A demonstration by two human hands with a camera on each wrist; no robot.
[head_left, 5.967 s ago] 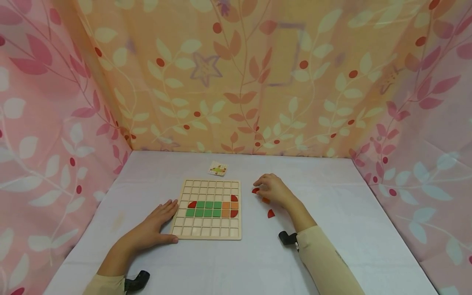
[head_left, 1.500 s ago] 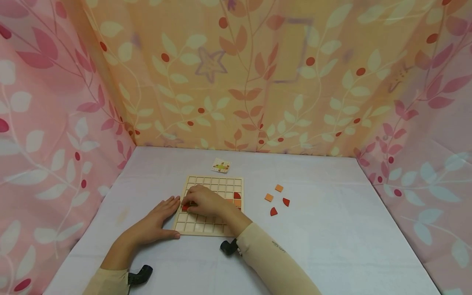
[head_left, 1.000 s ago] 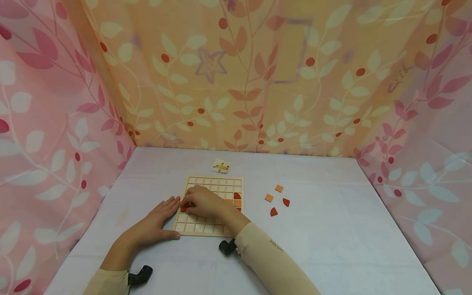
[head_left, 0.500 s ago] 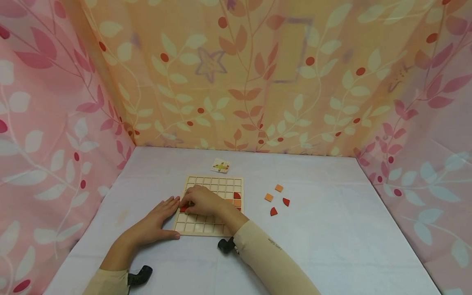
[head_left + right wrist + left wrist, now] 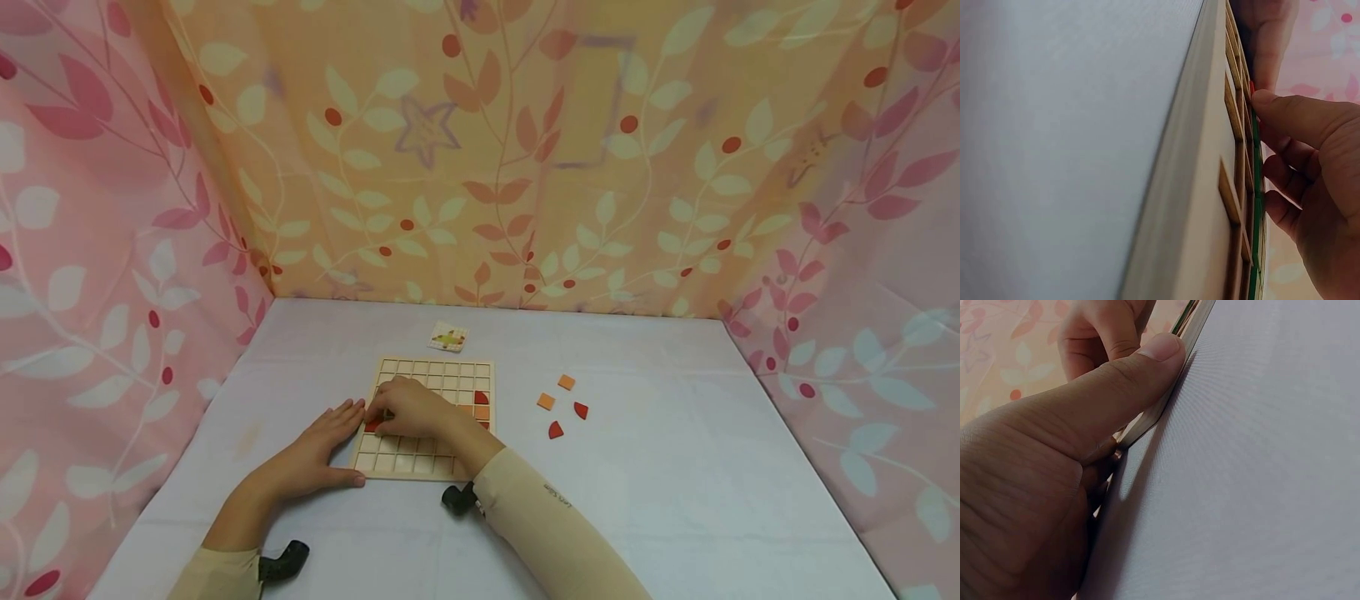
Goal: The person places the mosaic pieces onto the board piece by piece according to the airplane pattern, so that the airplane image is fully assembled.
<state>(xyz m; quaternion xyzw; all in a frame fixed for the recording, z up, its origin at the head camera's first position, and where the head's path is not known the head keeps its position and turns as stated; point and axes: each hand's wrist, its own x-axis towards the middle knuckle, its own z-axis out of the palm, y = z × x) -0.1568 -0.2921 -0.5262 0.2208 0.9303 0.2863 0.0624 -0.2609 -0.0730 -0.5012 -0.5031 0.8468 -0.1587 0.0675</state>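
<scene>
A light wooden grid board (image 5: 397, 462) lies on the white table. My left hand (image 5: 318, 454) rests along its left edge, fingers straight and thumb at the near corner. In the left wrist view the left thumb (image 5: 1125, 378) touches the board's side. My right hand (image 5: 416, 408) reaches over the board and hides much of its middle. Its curled fingers hold a red quarter-circle tile (image 5: 372, 427) at the leftmost column. In the right wrist view the right thumb (image 5: 1297, 115) presses near that red tile, with green tiles (image 5: 1256, 215) beside the fingers.
Two orange square tiles (image 5: 546, 402) and two red quarter-circle tiles (image 5: 556, 430) lie loose right of the board. More red tiles (image 5: 482, 398) and orange tiles (image 5: 482, 412) sit in the board's right columns. A small pattern card (image 5: 448, 337) lies behind the board.
Six seconds ago my right hand was at the loose tiles; it is now over the board's left side. Since 1.5 seconds ago the red tile has shifted slightly left. My left hand stays put.
</scene>
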